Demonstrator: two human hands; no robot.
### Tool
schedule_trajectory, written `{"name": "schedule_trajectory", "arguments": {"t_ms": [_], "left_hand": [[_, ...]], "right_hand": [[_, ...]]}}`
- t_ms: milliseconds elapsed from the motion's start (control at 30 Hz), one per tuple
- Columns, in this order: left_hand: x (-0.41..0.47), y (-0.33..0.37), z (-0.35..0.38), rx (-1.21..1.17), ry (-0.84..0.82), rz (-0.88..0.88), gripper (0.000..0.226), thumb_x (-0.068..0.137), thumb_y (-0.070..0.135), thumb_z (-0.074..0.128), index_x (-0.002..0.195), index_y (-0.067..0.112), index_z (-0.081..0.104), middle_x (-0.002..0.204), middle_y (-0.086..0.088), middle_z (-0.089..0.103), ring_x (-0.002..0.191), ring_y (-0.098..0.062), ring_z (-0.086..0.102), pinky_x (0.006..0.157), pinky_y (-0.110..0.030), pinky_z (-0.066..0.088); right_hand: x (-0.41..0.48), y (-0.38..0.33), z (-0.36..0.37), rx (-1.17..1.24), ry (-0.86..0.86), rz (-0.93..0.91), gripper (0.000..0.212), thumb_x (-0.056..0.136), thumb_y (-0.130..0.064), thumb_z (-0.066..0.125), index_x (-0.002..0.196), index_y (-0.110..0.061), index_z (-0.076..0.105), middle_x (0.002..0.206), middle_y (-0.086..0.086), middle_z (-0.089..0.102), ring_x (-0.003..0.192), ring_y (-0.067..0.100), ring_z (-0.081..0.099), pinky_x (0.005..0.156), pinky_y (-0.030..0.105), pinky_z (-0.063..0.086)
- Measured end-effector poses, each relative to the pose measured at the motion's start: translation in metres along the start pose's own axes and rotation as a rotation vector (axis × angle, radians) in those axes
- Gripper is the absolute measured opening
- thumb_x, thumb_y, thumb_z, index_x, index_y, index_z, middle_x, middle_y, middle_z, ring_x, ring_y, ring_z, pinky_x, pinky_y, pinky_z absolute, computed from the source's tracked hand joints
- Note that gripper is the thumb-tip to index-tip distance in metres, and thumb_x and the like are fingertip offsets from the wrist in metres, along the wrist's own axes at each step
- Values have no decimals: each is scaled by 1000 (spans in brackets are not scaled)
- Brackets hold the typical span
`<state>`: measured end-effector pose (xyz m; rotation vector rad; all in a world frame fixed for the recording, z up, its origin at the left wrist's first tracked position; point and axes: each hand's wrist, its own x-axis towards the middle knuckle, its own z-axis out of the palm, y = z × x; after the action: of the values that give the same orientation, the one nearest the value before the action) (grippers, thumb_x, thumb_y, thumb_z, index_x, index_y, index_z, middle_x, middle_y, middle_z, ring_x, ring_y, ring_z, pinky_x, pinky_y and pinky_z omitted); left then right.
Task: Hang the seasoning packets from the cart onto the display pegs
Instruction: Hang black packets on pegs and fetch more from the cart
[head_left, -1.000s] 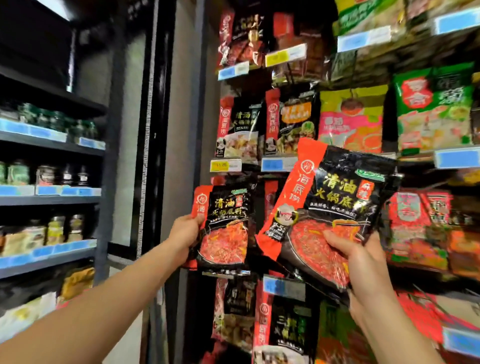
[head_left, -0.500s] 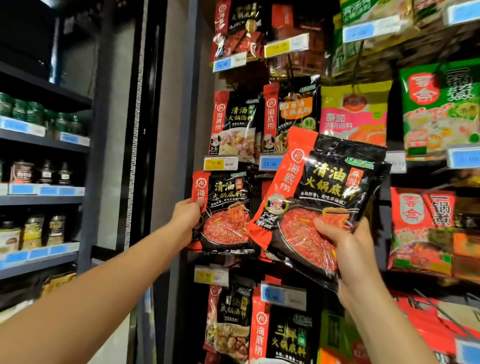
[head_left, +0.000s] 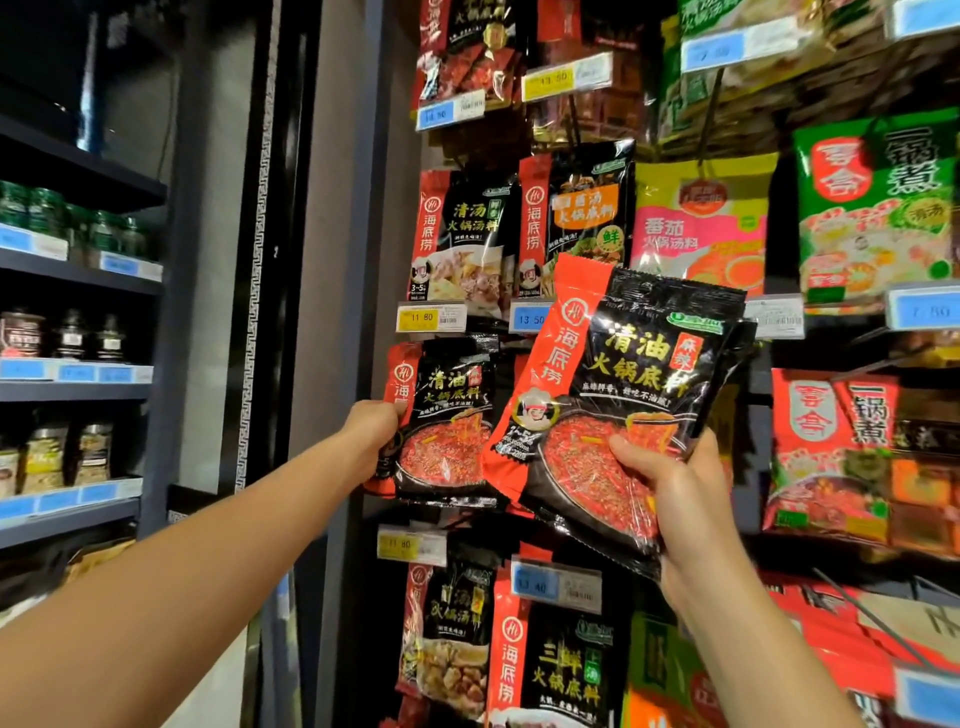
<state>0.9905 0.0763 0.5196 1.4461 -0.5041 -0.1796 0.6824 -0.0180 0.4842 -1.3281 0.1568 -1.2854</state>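
My right hand (head_left: 678, 499) grips the lower right corner of a black and red seasoning packet (head_left: 613, 395), tilted and held up in front of the display. My left hand (head_left: 375, 435) reaches out and holds the left edge of a matching black and red packet (head_left: 448, 422) that hangs in the left column of the display, under the yellow price tag (head_left: 430, 317). The two packets overlap slightly at their edges. The peg behind them is hidden. The cart is out of view.
Rows of hanging packets fill the display: black and red ones above (head_left: 462, 239) and below (head_left: 550, 665), pink (head_left: 701, 228) and green (head_left: 872, 208) ones at right. A dark pillar (head_left: 291, 260) stands left of them, then shelves of jars (head_left: 67, 457).
Both hands and their packets have stayed in the same places on the display; my view has tilted so the rack sits lower and closer.
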Motion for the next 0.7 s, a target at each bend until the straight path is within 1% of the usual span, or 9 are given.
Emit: {"name": "schedule_trajectory", "arguments": {"t_ms": [67, 167, 333, 400, 467, 533, 600, 633, 700], "left_hand": [[3, -5, -2, 50, 5, 6, 26, 102, 29, 59, 104, 5, 69, 107, -17, 72, 102, -37, 69, 95, -46, 55], [7, -9, -2, 49, -2, 50, 29, 104, 32, 56, 117, 9, 68, 110, -15, 72, 104, -36, 69, 96, -46, 54], [3, -19, 2, 191, 117, 75, 29, 96, 27, 59, 112, 3, 68, 96, -12, 72, 81, -27, 66, 79, -36, 54], [-17, -16, 3, 299, 203, 153, 41, 91, 32, 61, 124, 8, 61, 110, -6, 71, 92, -26, 69, 84, -37, 55], [-49, -6, 4, 227, 232, 352, 38, 97, 35, 62, 129, 15, 57, 116, 3, 66, 98, -18, 66, 79, -26, 51], [-89, 14, 9, 26, 2, 482, 25, 100, 39, 62, 111, 17, 65, 101, 6, 70, 86, -13, 67, 73, -21, 51], [-124, 26, 16, 55, -326, 473, 32, 93, 48, 66, 104, 18, 69, 93, 8, 75, 83, -10, 71, 75, -22, 52], [-137, 29, 19, 119, -426, 455, 37, 88, 51, 71, 108, 20, 69, 96, 8, 76, 86, -10, 73, 79, -24, 53], [-144, 26, 22, 189, -470, 400, 46, 79, 46, 83, 112, 20, 67, 103, 2, 77, 92, -16, 75, 85, -32, 58]], "right_hand": [[-1, 1, -1, 13, -10, -3, 110, 80, -23, 84, 163, -34, 12, 158, -4, 40, 137, 23, 51, 111, 52, 46], [-6, 0, -1, 47, -25, 1, 98, 90, -11, 76, 163, -30, 13, 129, -18, 54, 106, 8, 61, 86, 32, 53], [-10, 9, -1, 41, -56, 42, 104, 86, -17, 81, 163, -31, 13, 149, -9, 42, 118, 15, 60, 88, 40, 56], [-14, 12, 3, 21, -63, 49, 113, 73, -28, 87, 161, -37, 17, 157, -3, 42, 130, 23, 57, 100, 53, 54], [-17, 16, 6, 17, -60, 61, 113, 66, -33, 87, 158, -40, 22, 157, 0, 44, 132, 28, 57, 105, 59, 51], [-20, 22, 11, 14, -50, 54, 111, 67, -32, 89, 157, -40, 24, 153, -2, 48, 129, 27, 59, 105, 58, 50], [-20, 29, 15, 6, -57, 79, 108, 64, -34, 90, 154, -36, 31, 149, -1, 53, 126, 27, 62, 103, 58, 52], [-23, 30, 19, 7, -56, 92, 101, 65, -32, 90, 150, -34, 36, 144, 1, 58, 121, 28, 65, 100, 58, 54], [-25, 37, 24, 12, -59, 112, 100, 64, -32, 90, 148, -33, 38, 141, 2, 60, 118, 28, 67, 97, 57, 56]]}}
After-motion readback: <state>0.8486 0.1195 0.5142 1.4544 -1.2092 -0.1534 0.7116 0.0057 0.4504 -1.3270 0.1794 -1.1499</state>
